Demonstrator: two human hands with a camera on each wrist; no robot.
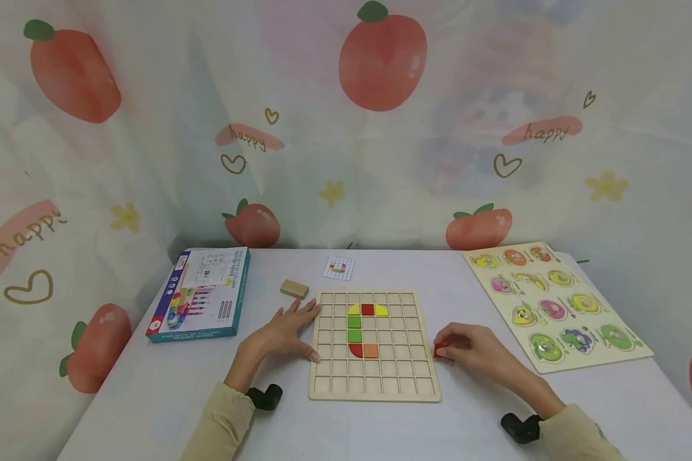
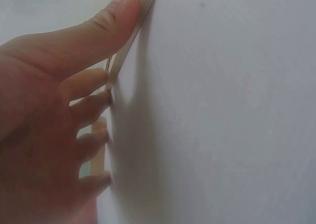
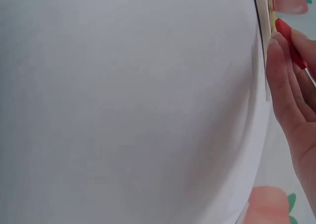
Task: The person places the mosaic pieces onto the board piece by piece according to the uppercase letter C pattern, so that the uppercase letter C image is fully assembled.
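A wooden grid board (image 1: 334, 385) lies on the white table, holding yellow, red, green and orange tiles in some of its squares. My left hand (image 1: 282, 333) rests at the board's left edge with fingers spread, the thumb touching the rim; the left wrist view shows this thumb (image 2: 116, 23) on the wooden edge. Beside the board's right edge, my right hand (image 1: 473, 346) pinches a small red tile (image 1: 439, 349) between thumb and fingers. In the right wrist view the red tile (image 3: 291, 43) appears as a thin piece, partly covered by fingers.
Behind the board lie a small patterned card (image 1: 338, 268) and a wooden block (image 1: 295, 289). A colourful box (image 1: 202, 294) sits at the left. A fruit puzzle board (image 1: 553, 310) lies at the right. A printed curtain (image 1: 380, 179) hangs behind the table.
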